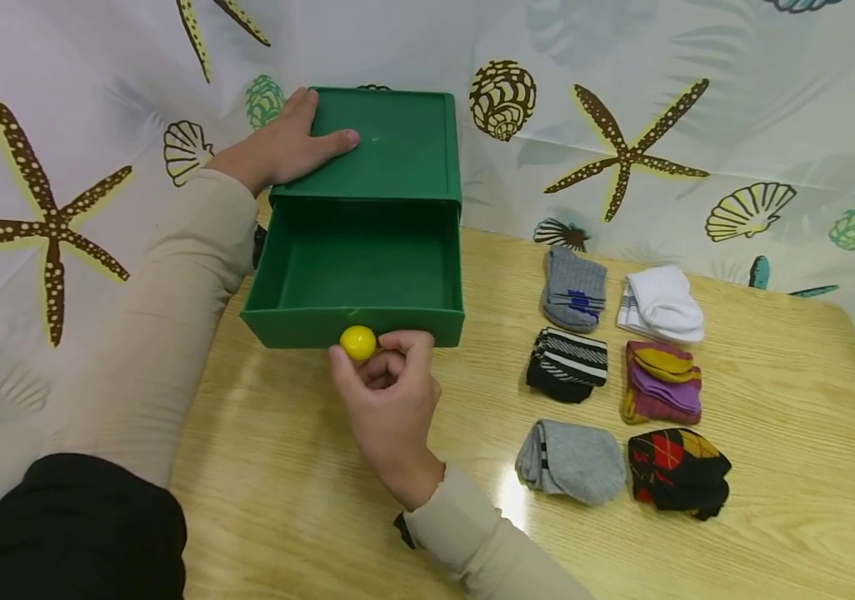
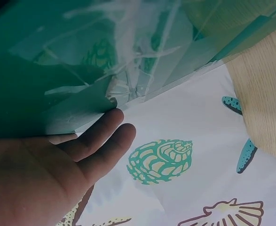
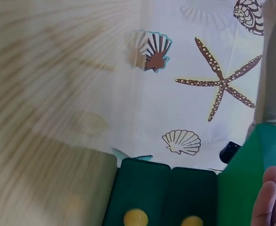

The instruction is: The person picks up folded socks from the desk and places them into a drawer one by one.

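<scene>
A: Head view. What does each hand do?

B: The left hand [image 1: 285, 148] lies flat with straight, relaxed fingers on the top of the green drawer box [image 1: 390, 146], at about 10 o'clock of the wooden table [image 1: 772, 467]; it presses and grasps nothing. The right hand [image 1: 390, 400] pinches the yellow knob [image 1: 357, 342] between thumb and curled fingers, at the drawer's front wall.

A: Where is the drawer?

B: The drawer [image 1: 356, 275] stands pulled out of the box toward the person, its inside showing bare green. The knob sits at 6 o'clock of the drawer, mid-front.

A: And the surroundings?

B: At 3 o'clock of the drawer, six folded sock pairs lie in two columns: grey with blue [image 1: 573, 287], white [image 1: 662, 304], black-and-white striped [image 1: 567, 363], purple and yellow [image 1: 662, 382], plain grey [image 1: 570, 460], black, red and yellow argyle [image 1: 678, 471]. A seashell-print cloth [image 1: 697, 100] hangs behind the table.
</scene>
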Tool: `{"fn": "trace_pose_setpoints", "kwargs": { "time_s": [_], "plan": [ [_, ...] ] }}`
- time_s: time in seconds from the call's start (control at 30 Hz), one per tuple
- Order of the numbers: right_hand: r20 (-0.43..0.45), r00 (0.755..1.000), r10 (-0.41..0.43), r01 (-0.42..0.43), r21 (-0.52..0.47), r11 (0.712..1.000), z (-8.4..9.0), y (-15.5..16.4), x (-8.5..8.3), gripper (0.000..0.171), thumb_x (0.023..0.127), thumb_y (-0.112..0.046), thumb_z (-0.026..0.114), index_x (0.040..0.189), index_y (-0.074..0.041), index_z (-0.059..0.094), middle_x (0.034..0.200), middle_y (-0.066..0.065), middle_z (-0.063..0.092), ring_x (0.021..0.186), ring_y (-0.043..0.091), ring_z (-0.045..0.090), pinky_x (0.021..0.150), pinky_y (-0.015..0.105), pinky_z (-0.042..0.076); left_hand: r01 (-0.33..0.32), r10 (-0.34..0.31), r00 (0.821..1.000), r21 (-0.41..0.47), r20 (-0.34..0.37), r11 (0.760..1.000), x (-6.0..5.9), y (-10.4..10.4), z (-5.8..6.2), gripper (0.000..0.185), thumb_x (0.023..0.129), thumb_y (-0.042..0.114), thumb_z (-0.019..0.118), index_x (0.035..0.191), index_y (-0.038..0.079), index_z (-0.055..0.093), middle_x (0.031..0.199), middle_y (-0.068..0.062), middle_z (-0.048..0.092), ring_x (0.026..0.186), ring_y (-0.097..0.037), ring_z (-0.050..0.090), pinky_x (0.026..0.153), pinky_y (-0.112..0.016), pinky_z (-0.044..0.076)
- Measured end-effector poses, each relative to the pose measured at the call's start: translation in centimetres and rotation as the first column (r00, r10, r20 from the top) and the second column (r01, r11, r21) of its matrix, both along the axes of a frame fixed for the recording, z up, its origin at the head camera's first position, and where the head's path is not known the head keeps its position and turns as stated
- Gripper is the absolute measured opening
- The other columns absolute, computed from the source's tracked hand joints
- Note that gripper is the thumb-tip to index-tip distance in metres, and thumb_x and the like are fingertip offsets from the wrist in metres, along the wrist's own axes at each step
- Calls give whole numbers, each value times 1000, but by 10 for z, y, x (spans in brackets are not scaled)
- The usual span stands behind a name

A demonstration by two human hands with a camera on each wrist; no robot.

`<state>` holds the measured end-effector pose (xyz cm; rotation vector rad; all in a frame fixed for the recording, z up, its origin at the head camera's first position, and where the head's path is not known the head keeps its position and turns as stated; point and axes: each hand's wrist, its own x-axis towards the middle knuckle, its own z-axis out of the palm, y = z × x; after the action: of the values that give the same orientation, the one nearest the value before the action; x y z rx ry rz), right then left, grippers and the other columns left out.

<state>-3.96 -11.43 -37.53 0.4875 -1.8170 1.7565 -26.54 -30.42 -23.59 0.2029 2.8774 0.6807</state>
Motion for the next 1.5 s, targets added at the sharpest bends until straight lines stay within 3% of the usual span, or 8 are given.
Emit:
{"fn": "trace_pose_setpoints", "kwargs": {
  "time_s": [0.33, 0.63, 0.77, 0.9, 0.97, 1.27, 1.4, 1.5],
  "plan": [
    [-78, 996, 39, -40, -12, 999, 24, 91, -4, 15, 95, -2, 61, 98, 8, 50, 57, 9, 58, 44, 20, 55, 43, 24, 46, 9, -8, 1000, 13, -10, 1000, -1, 0, 0, 93, 103, 61, 31, 156, 6, -22, 163, -14, -27, 150, -31, -20, 120, -53, -3],
    [222, 975, -12, -46, 251, 967, 49, 229, -47, 14, 102, -4, 56, 109, 8, 56, 69, 20, 66, 55, 15, 65, 54, 25, 56, 17, -17, 1000, 8, -15, 1000, -3, -2, -1, 94, 103, 61, 31, 156, 5, -21, 163, -16, -26, 150, -32, -20, 120, -53, -3],
    [374, 910, -181, -49, 529, 847, 47, 284, -77, 25, 107, -20, 52, 121, 1, 58, 86, 20, 70, 69, 17, 69, 59, 24, 57, 15, -15, 1000, 14, -8, 1000, -3, -3, -1, 95, 103, 62, 32, 156, 5, -22, 163, -17, -26, 150, -33, -19, 120, -55, -2],
    [392, 855, -340, -63, 729, 682, 37, 329, -109, 34, 109, -26, 44, 128, -1, 58, 100, 21, 69, 82, 30, 64, 62, 32, 51, 14, -14, 1000, 20, -8, 1000, -3, -2, -1, 95, 103, 62, 32, 157, 5, -21, 163, -17, -26, 150, -33, -19, 120, -55, -2],
    [403, 828, -390, -73, 767, 638, 30, 347, -126, 36, 109, -24, 43, 129, 2, 57, 107, 26, 65, 86, 36, 60, 63, 40, 47, 13, -13, 1000, 24, -10, 1000, -3, -1, -1, 95, 103, 61, 33, 157, 5, -21, 163, -16, -26, 150, -34, -19, 120, -55, -1],
    [667, 600, -441, -346, 714, 609, -3, 375, -180, 75, 104, -34, 52, 146, 21, 23, 141, 45, 34, 117, 49, 43, 98, 59, 41, 1, -1, 1000, 31, -3, 1000, -2, -3, -1, 94, 103, 62, 33, 157, 7, -22, 163, -15, -27, 150, -32, -21, 120, -55, -3],
    [709, 544, -450, -397, 689, 606, -11, 371, -189, 71, 100, -30, 58, 135, 26, 33, 122, 39, 45, 97, 38, 50, 82, 46, 49, 0, 0, 1000, 33, -4, 999, -2, -3, -2, 95, 103, 62, 33, 157, 6, -22, 163, -15, -27, 150, -32, -20, 120, -55, -3],
    [762, 470, -446, -372, 629, 682, -14, 372, -192, 56, 99, -28, 61, 119, 22, 45, 102, 25, 47, 76, 24, 52, 65, 34, 50, 6, -5, 1000, 36, -6, 999, -3, -2, -3, 95, 103, 61, 34, 157, 6, -21, 163, -15, -26, 150, -32, -20, 120, -54, -3]
  ]
}}
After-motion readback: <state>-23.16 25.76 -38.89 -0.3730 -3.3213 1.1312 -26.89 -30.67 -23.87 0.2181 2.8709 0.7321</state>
